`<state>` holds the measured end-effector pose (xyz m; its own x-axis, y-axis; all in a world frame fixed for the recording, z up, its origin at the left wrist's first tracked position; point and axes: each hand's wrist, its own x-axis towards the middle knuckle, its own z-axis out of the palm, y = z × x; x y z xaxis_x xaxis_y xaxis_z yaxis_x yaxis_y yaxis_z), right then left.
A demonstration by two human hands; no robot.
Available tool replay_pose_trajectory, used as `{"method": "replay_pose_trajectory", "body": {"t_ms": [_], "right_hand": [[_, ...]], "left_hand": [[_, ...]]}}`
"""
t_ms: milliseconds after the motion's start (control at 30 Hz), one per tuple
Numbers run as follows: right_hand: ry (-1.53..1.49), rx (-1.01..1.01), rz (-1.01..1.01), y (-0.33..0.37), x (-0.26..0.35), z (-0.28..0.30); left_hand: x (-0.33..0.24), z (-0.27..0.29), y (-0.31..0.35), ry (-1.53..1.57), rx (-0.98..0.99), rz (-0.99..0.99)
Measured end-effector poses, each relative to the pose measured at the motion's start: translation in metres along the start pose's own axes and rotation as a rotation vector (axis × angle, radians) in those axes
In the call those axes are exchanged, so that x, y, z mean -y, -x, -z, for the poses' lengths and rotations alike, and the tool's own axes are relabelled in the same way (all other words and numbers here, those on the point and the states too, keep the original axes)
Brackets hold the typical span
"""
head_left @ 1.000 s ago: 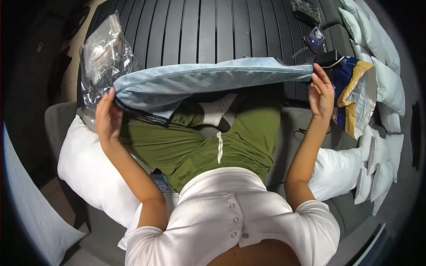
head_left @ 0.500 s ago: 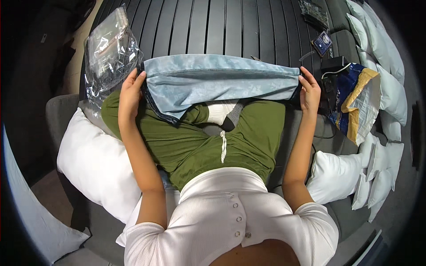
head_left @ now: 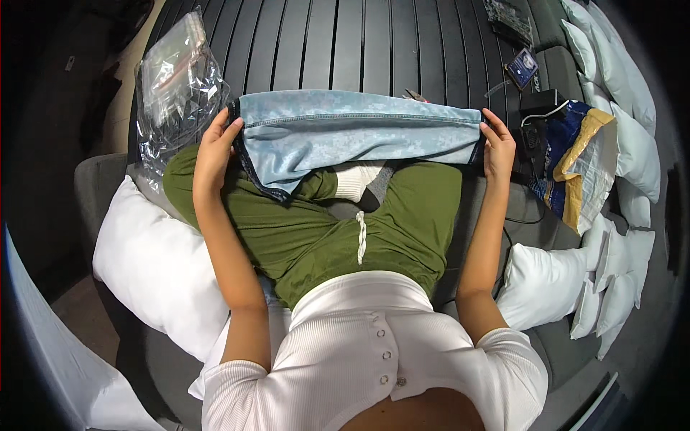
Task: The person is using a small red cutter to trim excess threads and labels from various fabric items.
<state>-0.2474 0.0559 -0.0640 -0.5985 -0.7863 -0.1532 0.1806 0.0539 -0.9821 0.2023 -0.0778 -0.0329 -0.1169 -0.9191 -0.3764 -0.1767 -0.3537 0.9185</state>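
Lower now than a moment ago, the light blue cloth (head_left: 359,136) is folded into a long band across my knees, at the near edge of the dark slatted desk (head_left: 345,43). Big white pillows (head_left: 158,273) lie left and right of me. A crinkly clear plastic bag (head_left: 176,93) sits far left. My left hand (head_left: 214,151) pinches the cloth's left end, my right hand (head_left: 497,147) its right end.
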Motion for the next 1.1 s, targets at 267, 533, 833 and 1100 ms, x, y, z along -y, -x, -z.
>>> {"method": "replay_pose_trajectory", "body": {"t_ms": [267, 533, 833, 1100], "right_hand": [[-0.003, -0.02, 0.014, -0.001, -0.004, 0.005], [0.011, -0.023, 0.003, 0.0, 0.002, 0.0], [0.004, -0.002, 0.004, -0.001, 0.003, -0.003], [0.026, -0.015, 0.014, 0.0, 0.007, -0.008]], "left_hand": [[-0.024, -0.01, 0.021, 0.088, 0.048, 0.045], [-0.007, 0.0, 0.026, 0.324, 0.111, 0.013], [-0.026, -0.009, 0.051, 0.441, 0.189, 0.089], [-0.033, -0.013, 0.059, 0.491, 0.284, 0.112]]}}
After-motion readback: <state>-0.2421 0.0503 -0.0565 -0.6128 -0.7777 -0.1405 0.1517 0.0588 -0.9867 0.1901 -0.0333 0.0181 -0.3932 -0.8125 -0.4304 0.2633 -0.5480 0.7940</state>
